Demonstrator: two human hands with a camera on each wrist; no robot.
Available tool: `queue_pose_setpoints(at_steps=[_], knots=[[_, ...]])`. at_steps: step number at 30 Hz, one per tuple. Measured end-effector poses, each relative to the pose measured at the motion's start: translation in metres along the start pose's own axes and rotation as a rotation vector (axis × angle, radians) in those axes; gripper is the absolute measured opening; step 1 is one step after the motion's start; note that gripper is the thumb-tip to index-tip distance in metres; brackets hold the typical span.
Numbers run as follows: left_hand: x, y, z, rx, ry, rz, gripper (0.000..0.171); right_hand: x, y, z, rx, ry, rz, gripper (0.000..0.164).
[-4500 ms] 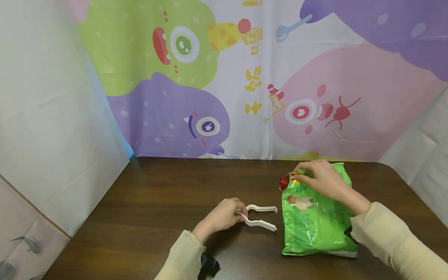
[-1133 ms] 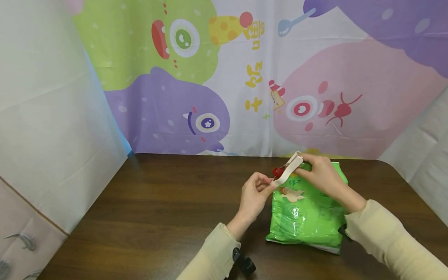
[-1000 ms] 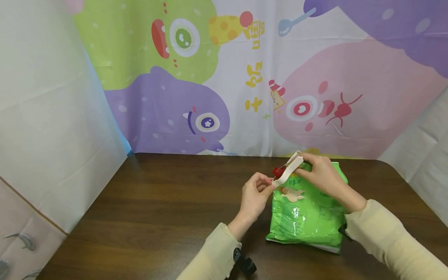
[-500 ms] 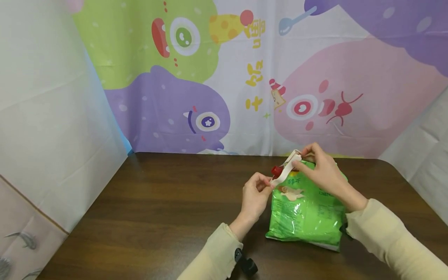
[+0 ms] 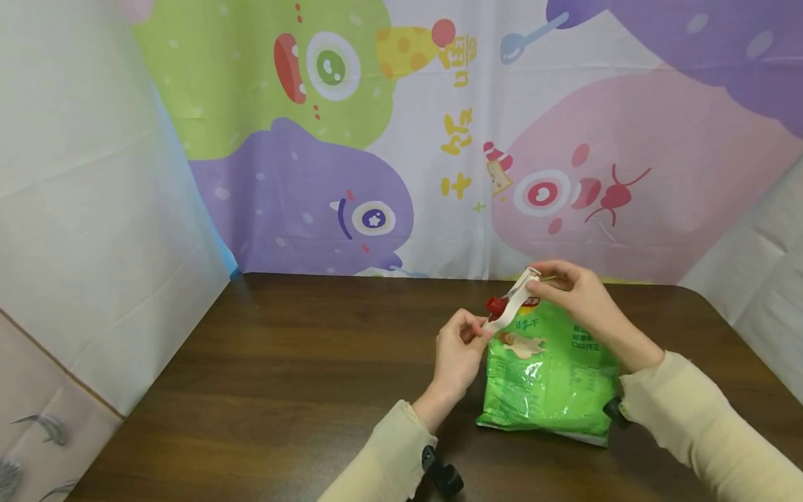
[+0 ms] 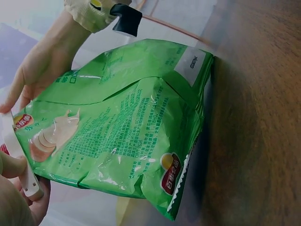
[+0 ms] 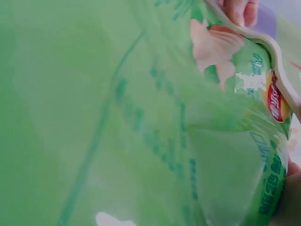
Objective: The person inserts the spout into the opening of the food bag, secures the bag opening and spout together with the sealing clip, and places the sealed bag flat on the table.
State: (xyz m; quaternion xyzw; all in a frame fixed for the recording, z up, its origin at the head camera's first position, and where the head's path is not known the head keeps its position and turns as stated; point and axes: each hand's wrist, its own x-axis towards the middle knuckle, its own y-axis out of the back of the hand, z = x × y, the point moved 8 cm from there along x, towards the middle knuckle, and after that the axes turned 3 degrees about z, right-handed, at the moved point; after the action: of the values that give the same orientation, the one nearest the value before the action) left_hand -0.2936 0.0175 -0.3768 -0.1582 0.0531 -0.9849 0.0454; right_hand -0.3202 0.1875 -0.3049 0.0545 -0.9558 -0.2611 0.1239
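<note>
A shiny green snack bag (image 5: 552, 383) stands propped in front of me, its upper left part between my hands. Across that corner runs a white bag clip (image 5: 516, 307), one arm in front of the bag and one behind. My left hand (image 5: 454, 355) pinches the clip's lower end between thumb and fingers. At the upper end my right hand (image 5: 592, 303) holds both clip arms, thumb in front and fingers behind. A red piece (image 5: 497, 305) pokes out past the clip. In the right wrist view, the clip (image 7: 281, 70) follows the bag's edge.
The brown wooden table (image 5: 282, 369) extends to the left of the bag. A cartoon-printed cloth (image 5: 314, 174) hangs behind it, with pale cloth walls at both sides. Black wrist straps (image 5: 442, 474) sit on both sleeves.
The left hand has brought the clip from the table up onto the bag's corner. The right hand has moved from gripping the bag's top to holding the clip's upper end.
</note>
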Motion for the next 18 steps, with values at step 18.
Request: queue_pose_setpoints(at_steps=[18], knots=[[-0.0009,0.0004,0.0007,0.038,0.015,0.017,0.023,0.0028,-0.0011,0.0028,0.052,-0.048,0.052,0.047]])
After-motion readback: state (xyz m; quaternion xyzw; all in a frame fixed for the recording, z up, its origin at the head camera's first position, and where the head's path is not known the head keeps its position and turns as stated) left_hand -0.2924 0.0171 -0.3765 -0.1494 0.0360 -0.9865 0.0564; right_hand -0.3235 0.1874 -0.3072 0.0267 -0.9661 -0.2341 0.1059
